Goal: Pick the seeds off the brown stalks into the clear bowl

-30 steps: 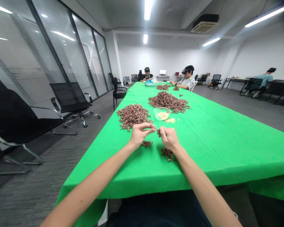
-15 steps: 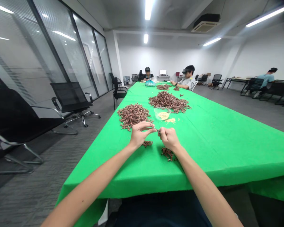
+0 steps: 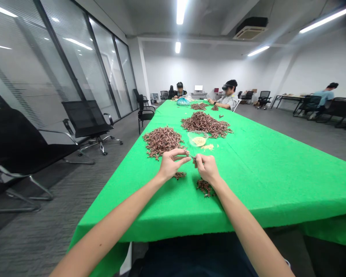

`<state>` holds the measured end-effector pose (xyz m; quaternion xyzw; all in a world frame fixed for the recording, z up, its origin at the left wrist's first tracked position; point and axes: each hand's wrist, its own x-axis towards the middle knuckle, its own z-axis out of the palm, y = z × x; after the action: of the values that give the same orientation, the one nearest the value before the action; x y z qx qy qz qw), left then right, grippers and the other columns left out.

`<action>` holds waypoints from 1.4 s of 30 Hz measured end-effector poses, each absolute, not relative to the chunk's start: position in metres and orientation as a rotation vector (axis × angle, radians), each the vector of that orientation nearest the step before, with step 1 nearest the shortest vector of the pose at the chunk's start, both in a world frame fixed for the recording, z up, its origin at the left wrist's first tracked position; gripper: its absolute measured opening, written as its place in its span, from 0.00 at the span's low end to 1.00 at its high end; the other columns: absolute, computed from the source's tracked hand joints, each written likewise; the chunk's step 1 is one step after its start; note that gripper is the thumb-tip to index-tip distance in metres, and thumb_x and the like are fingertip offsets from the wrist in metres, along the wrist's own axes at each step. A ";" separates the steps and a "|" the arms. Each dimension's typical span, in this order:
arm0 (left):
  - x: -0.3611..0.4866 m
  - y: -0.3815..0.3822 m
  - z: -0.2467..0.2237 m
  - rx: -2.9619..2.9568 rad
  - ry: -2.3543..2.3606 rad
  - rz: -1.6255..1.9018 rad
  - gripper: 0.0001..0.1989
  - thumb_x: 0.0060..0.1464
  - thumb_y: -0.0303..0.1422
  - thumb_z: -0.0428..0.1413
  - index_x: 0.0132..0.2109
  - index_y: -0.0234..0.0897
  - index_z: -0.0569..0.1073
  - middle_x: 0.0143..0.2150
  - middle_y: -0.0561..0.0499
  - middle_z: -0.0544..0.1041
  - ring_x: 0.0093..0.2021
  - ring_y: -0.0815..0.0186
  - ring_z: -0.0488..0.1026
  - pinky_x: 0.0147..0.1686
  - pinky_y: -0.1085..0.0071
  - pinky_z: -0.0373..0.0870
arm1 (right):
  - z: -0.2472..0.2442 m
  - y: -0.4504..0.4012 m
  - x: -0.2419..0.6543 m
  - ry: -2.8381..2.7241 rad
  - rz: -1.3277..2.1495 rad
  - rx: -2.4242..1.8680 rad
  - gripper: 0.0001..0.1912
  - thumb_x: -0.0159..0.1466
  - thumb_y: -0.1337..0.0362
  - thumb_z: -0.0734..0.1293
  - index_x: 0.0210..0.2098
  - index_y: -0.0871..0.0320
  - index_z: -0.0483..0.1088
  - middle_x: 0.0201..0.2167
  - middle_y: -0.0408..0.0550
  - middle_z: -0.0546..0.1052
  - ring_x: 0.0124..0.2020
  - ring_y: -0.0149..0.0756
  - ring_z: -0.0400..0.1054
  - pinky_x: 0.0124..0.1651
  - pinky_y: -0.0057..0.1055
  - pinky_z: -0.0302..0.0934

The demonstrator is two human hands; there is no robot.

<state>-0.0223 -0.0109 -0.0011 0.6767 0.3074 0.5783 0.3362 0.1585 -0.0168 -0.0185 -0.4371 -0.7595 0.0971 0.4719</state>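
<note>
So, R hand [image 3: 207,168] has its fingertips pressed together, pinching a thin dark sliver [image 3: 192,157] that pokes out twd L hand [image 3: 170,165]. L fingers are curled, thumb and index tips right by the sliver's far end; can't tell if they're gripping it. Both hands hover over the table, wrists apart, forearms running back to the near edge. Just below L hand lies a small brown heap [image 3: 180,175], and below R hand a slightly bigger one [image 3: 204,187], both of dried twiggy bits, exact kind too small to tell. Beyond L hand is a big pile [image 3: 161,141] of the same bits, w/ another big pile [image 3: 206,124] further up the table. Between those sits a clear bowl [image 3: 198,138] of pale granules, w/ a little spill [image 3: 208,146] beside it. All of it is on a green cloth [image 3: 276,184]. Further down, a far pile [image 3: 198,106] lies near a seated co-worker [image 3: 229,94], and a blue bag [image 3: 183,101] sits by a 2nd co-worker [image 3: 179,89].
</note>
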 end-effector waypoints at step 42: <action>-0.017 -0.022 0.002 1.250 0.786 1.294 0.20 0.42 0.37 0.70 0.41 0.28 0.79 0.38 0.38 0.83 0.35 0.52 0.82 0.40 0.57 0.81 | -0.025 -0.017 0.158 -1.849 -0.525 -1.186 0.15 0.69 0.63 0.57 0.29 0.57 0.70 0.26 0.48 0.74 0.29 0.34 0.66 0.32 0.31 0.50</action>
<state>-0.0168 -0.0220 0.0017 0.5295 0.3330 0.5478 0.5556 0.1579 -0.0166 -0.0250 -0.4750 -0.7401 -0.2100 0.4274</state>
